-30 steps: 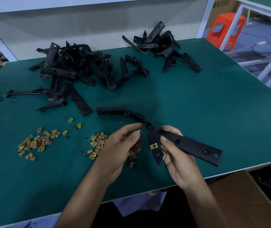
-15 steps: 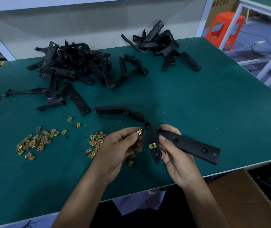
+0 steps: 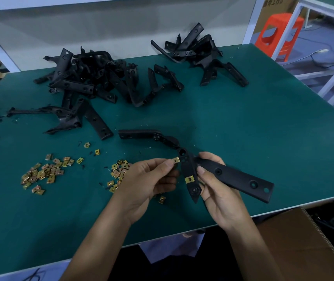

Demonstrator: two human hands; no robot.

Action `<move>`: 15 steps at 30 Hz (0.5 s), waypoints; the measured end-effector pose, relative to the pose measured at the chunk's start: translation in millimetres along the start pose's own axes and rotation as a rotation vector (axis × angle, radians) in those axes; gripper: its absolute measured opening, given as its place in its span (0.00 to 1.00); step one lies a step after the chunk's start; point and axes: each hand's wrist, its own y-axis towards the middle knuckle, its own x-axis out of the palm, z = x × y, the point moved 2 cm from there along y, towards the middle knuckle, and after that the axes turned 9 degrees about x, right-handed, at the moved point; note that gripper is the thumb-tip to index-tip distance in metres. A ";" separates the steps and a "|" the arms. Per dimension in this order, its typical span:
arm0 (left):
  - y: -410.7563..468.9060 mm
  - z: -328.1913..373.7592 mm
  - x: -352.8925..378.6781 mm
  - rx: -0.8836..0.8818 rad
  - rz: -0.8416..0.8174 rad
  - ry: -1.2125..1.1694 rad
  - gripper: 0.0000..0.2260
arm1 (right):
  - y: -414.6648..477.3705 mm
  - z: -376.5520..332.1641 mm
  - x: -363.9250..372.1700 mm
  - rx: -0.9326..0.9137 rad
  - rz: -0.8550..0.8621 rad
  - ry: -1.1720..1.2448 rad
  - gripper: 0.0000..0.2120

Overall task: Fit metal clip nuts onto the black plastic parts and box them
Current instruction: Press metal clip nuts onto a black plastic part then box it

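Brown corrugated cardboard box (image 3: 304, 250) is seen at the near right, below the table edge. Branched black plastic bracket (image 3: 229, 176) is gripped by the right hand (image 3: 218, 195), fingers curled round its short near arm, thumb laid on top; it is held over the near edge of the green table mat (image 3: 263, 128). One brass-coloured metal clip nut (image 3: 189, 179) is already seated on that short arm. A second brass clip nut (image 3: 176, 159) is pinched between thumb and forefinger of the left hand (image 3: 146, 183), touching the bracket edge just below its round hub. Loose clip nuts are scattered just left of the left hand (image 3: 119, 169), with a larger heap (image 3: 44, 173) further left. Two piles of black brackets are stacked at the far side: large one left (image 3: 93, 82), smaller one right (image 3: 200, 55). Orange plastic stool (image 3: 279, 33) is seen beyond the table.
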 end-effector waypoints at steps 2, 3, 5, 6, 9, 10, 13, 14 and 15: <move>-0.5 -0.1 1.8 -0.017 0.002 0.014 0.06 | -0.2 -0.2 0.1 0.002 -0.003 -0.007 0.15; -0.8 0.0 2.9 -0.025 0.001 0.021 0.06 | -0.3 -0.3 0.1 0.002 -0.003 -0.014 0.15; -1.1 0.2 3.4 -0.032 0.001 0.038 0.09 | -0.3 -0.2 0.3 0.003 -0.002 -0.021 0.15; -1.2 0.2 3.0 -0.033 0.001 0.049 0.11 | -0.3 -0.2 0.3 0.003 -0.002 -0.021 0.15; -1.9 1.8 2.1 -0.035 -0.004 0.084 0.12 | -1.0 -0.4 0.8 -0.001 -0.010 -0.020 0.15; -1.8 2.5 1.5 -0.034 -0.006 0.095 0.12 | -1.4 -0.7 1.2 -0.001 -0.010 -0.026 0.15; -1.3 6.2 -1.3 -0.033 -0.018 0.142 0.11 | -2.6 -1.3 1.8 0.008 0.000 -0.057 0.15; -1.1 7.7 -2.4 -0.032 -0.028 0.158 0.10 | -2.9 -1.5 2.0 0.013 -0.001 -0.066 0.14; -0.9 9.3 -3.1 -0.031 -0.040 0.173 0.10 | -3.1 -1.8 2.5 0.016 -0.005 -0.074 0.14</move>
